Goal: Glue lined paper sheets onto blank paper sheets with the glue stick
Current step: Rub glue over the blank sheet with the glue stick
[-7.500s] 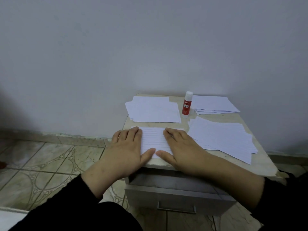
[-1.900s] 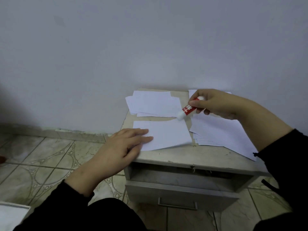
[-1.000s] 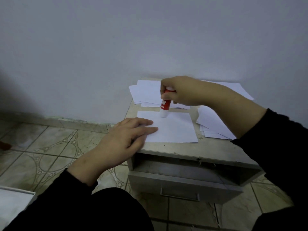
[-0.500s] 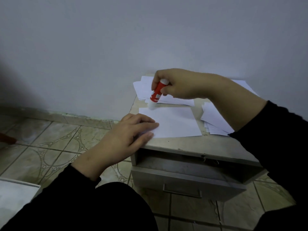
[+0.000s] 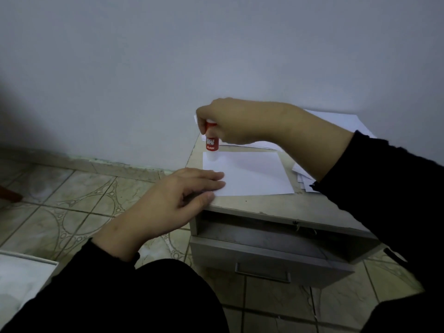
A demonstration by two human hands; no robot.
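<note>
At the far left edge a white flat slab [image 5: 21, 280] lies on the patterned beige tiled floor [image 5: 79, 195], with a small reddish object [image 5: 9, 194] further back by the wall base. The left hand [image 5: 168, 207], coming out of a black sleeve [image 5: 72, 292], reaches over the left front corner of the small grey bedside cabinet [image 5: 276, 207]. Its fingers [image 5: 209, 182] lie nearly straight and close together, their tips pressing flat on the near left corner of a blank white paper sheet [image 5: 249, 174], while the thumb rests just below at the sheet's front edge.

This sheet lies flat on the cabinet top, near its front left. Above its far left corner stands the red glue stick with a white label [image 5: 212, 140], upright, its pale tip touching the paper. The right hand [image 5: 237, 123] grips the top of the stick from above, fingers curled tightly around it, so the upper end is mostly hidden.

Behind the right hand, more white sheets [image 5: 259, 144] lie by the wall. Further right, under the forearm, a loose pile of white sheets [image 5: 303, 179] fans out, and another stack [image 5: 346, 123] sits at the back right. Whether any are lined cannot be told. Below the cabinet top, a grey drawer with a metal handle [image 5: 263, 275] stands partly pulled out.
</note>
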